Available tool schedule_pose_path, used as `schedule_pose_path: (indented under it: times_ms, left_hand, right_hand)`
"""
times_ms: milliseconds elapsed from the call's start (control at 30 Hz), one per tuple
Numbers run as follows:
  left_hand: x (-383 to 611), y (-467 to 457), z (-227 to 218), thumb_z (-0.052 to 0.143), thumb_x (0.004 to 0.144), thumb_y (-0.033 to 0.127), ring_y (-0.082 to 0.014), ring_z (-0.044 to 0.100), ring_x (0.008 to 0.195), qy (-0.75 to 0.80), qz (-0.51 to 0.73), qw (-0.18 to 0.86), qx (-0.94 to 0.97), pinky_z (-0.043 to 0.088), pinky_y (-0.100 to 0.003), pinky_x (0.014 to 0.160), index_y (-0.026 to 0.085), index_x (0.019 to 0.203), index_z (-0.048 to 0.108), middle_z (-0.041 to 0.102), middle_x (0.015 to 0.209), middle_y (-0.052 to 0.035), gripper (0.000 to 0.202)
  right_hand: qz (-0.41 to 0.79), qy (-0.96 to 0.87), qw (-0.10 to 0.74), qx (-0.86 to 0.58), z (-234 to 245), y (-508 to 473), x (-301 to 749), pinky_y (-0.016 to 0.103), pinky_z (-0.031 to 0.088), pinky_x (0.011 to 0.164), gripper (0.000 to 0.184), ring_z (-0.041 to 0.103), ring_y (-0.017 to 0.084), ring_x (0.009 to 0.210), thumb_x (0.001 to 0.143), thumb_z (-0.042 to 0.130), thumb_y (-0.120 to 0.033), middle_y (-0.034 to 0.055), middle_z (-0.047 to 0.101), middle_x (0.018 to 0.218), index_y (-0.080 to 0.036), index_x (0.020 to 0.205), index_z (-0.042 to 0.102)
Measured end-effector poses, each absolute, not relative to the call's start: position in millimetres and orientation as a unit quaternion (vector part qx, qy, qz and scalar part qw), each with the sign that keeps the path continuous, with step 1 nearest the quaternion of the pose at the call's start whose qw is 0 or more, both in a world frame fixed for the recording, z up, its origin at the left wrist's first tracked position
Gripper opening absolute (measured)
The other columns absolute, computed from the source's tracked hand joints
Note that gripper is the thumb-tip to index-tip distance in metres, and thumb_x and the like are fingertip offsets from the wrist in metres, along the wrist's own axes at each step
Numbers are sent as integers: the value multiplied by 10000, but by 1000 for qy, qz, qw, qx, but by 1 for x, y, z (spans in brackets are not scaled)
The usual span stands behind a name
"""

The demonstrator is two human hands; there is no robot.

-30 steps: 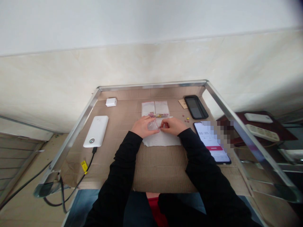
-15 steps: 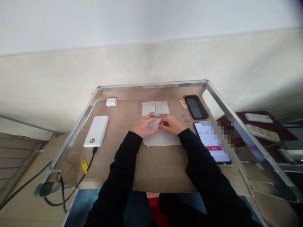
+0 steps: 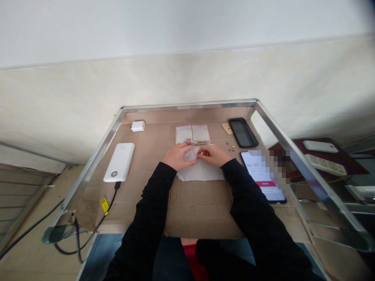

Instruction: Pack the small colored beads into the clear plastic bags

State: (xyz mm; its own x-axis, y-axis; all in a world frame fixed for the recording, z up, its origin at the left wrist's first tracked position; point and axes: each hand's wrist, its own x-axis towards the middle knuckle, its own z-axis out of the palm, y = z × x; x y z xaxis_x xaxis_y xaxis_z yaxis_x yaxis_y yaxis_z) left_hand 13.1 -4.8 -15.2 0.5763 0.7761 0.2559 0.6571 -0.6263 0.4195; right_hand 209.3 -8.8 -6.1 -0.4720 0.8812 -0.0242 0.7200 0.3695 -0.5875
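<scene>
Left hand (image 3: 177,156) is curled, fingers closed on a small clear bag (image 3: 189,155) that sits just right of the palm, above a white sheet (image 3: 202,174). Right hand (image 3: 213,155) is nearly closed too, its fingertips (image 3: 202,153) pinched at the bag's right side. The hands almost touch, with the bag between them. The bag is see-through and partly hidden by the fingers. Its ends are hard to make out, so its long axis and the way its mouth points can't be told. Any contents are too small to tell.

Just ahead of the hands, two flat plastic bags (image 3: 192,134) lie side by side, holding small coloured pieces; the left hand's fingers cover their near edge. Ahead and right of the right hand, a few loose pieces (image 3: 231,147) sit on the cardboard (image 3: 199,210). Further right is a phone (image 3: 258,171) showing a timer, partly pixelated. Beyond it, ahead, lies a dark phone (image 3: 243,132). Left of the left hand is a white power bank (image 3: 119,162) with a black cable (image 3: 109,203).
</scene>
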Motion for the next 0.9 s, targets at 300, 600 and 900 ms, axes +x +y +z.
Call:
schedule_pose_path:
  times_ms: [300, 600, 900]
  left_hand:
    - [13, -5, -15, 547, 649, 569, -216, 502, 1014, 411, 211, 142, 875, 402, -357, 890, 147, 1091, 534, 580, 1037, -93, 611]
    - [14, -6, -12, 564, 642, 555, -229, 495, 1024, 420, 196, 154, 873, 400, -375, 886, 158, 1106, 526, 572, 1053, -97, 612]
    - [14, -7, -12, 579, 637, 539, -232, 491, 1032, 417, 209, 164, 869, 396, -381, 888, 169, 1099, 531, 572, 1053, -95, 594]
  right_hand:
    - [252, -828, 123, -485, -6, -8, 215, 204, 258, 504, 179, 455, 90, 541, 716, 534, -277, -6, 546, 613, -194, 861, 600]
    - [247, -827, 108, -494, -6, -11, 210, 205, 254, 506, 144, 455, 86, 537, 707, 547, -276, -13, 551, 606, -200, 812, 609]
    - [230, -821, 122, -508, -3, -11, 212, 212, 233, 490, 173, 446, 92, 529, 741, 523, -338, -2, 540, 596, -189, 782, 603]
